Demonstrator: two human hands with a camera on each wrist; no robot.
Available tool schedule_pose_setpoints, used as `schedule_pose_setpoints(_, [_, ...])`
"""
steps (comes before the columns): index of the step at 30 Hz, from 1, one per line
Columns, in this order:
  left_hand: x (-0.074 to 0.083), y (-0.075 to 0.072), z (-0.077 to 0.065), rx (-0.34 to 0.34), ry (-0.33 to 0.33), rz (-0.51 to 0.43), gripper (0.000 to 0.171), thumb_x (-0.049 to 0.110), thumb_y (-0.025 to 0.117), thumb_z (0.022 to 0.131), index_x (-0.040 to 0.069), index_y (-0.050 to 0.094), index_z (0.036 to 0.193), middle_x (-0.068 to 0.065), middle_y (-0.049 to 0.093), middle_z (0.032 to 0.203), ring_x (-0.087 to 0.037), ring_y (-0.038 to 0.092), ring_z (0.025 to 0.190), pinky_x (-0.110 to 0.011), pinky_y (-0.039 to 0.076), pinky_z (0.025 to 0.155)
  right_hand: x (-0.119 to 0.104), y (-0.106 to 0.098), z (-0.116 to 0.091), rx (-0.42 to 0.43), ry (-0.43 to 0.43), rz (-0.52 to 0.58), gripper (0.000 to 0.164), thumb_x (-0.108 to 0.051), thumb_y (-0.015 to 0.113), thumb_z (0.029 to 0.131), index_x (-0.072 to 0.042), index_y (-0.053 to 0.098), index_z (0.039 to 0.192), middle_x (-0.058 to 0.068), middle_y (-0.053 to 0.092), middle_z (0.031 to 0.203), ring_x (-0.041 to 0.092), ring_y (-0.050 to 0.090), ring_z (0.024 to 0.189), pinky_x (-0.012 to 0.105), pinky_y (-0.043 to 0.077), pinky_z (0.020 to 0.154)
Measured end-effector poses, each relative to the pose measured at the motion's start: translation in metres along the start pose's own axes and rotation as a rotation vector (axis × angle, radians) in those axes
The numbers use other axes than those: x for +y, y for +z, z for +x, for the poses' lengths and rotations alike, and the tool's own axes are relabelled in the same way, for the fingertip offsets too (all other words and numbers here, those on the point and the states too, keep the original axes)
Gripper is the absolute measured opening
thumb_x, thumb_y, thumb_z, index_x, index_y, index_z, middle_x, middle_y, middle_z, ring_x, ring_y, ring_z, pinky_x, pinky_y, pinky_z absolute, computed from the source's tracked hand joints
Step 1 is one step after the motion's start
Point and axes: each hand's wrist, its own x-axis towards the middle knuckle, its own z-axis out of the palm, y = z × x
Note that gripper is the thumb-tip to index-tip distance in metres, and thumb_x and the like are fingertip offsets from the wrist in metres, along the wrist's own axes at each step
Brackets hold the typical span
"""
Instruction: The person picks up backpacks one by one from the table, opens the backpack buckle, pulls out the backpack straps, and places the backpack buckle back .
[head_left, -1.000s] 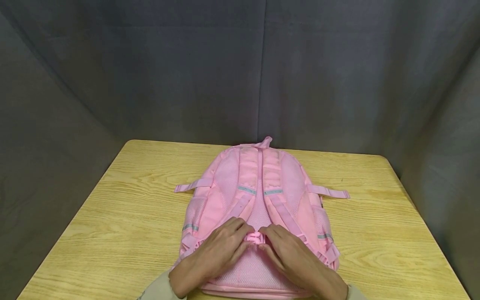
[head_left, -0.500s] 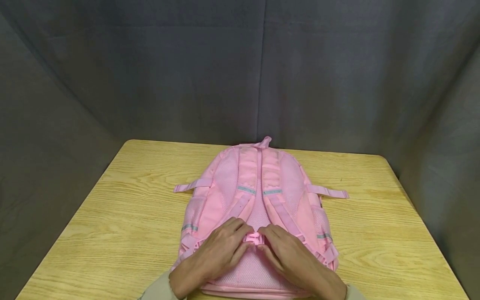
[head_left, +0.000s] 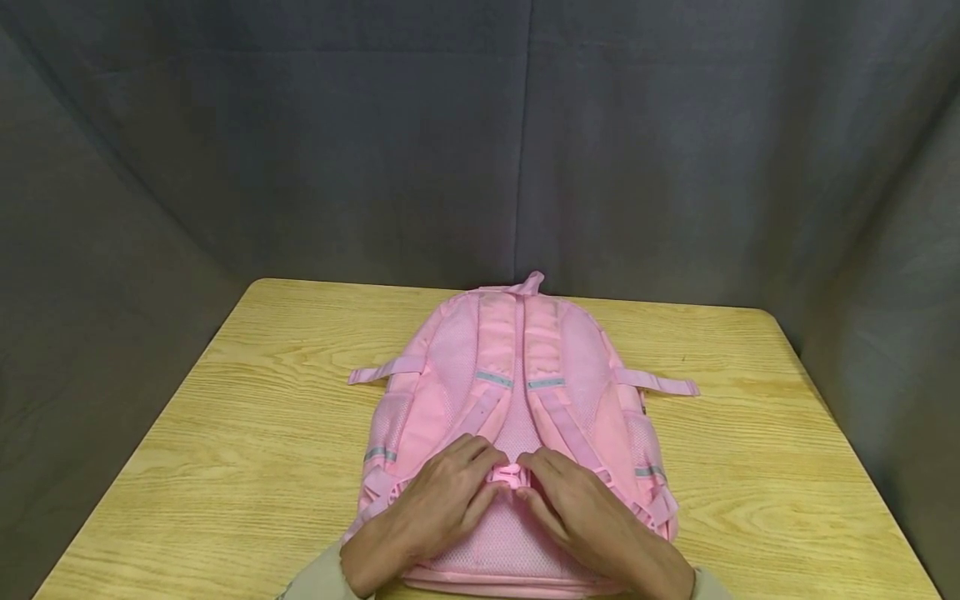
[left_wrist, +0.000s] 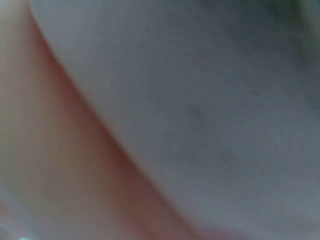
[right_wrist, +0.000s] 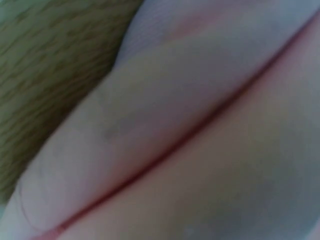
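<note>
A pink backpack [head_left: 517, 417] lies on the table with its shoulder straps facing up. Over its lower middle, my two hands meet at a small pink buckle [head_left: 509, 476]. My left hand [head_left: 450, 492] pinches the buckle's left end between thumb and curled fingers. From the other side, my right hand [head_left: 581, 504] pinches its right end in the same way. The buckle's middle shows between the fingertips; its ends are hidden by them. Both wrist views are blurred and filled mostly by skin, with a bit of wood grain in the right one.
The wooden table [head_left: 247, 433] stretches out on both sides of the backpack. Loose strap ends [head_left: 656, 382] stick out left and right from its sides. A dark grey curtain [head_left: 375, 150] hangs behind the table and along both sides.
</note>
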Motion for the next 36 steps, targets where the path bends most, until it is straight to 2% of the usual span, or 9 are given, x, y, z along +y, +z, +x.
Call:
schedule_pose_setpoints(17, [-0.0004, -0.0019, 0.0001, 0.0, -0.008, 0.005, 0.022, 0.026, 0.06, 0.1, 0.008, 0.067, 0.112, 0.001, 0.065, 0.106, -0.012, 0.061, 0.097, -0.024, 0.053, 0.088, 0.0016, -0.0019, 0.0007, 0.004, -0.011, -0.005, 0.022, -0.018, 0.064, 0.095, -0.007, 0.061, 0.115, -0.007, 0.06, 0.099, 0.001, 0.053, 0.084, 0.022, 0.052, 0.077])
schedule_pose_setpoints(25, [-0.0026, -0.0031, -0.0018, 0.043, -0.039, 0.011, 0.019, 0.021, 0.067, 0.095, 0.01, 0.068, 0.109, 0.003, 0.064, 0.104, -0.01, 0.059, 0.096, -0.027, 0.053, 0.086, 0.0042, -0.0042, 0.0003, 0.029, -0.02, -0.022, 0.024, -0.012, 0.065, 0.091, -0.006, 0.062, 0.114, -0.005, 0.062, 0.101, 0.004, 0.058, 0.086, 0.025, 0.053, 0.079])
schedule_pose_setpoints(36, [-0.0021, -0.0025, -0.0022, 0.014, -0.039, -0.01, 0.022, 0.025, 0.061, 0.099, 0.008, 0.067, 0.112, 0.001, 0.065, 0.106, -0.012, 0.061, 0.098, -0.026, 0.053, 0.09, 0.0042, -0.0052, 0.0, 0.036, -0.02, -0.018, 0.021, -0.012, 0.064, 0.09, -0.008, 0.062, 0.11, -0.008, 0.059, 0.097, 0.001, 0.052, 0.081, 0.021, 0.051, 0.075])
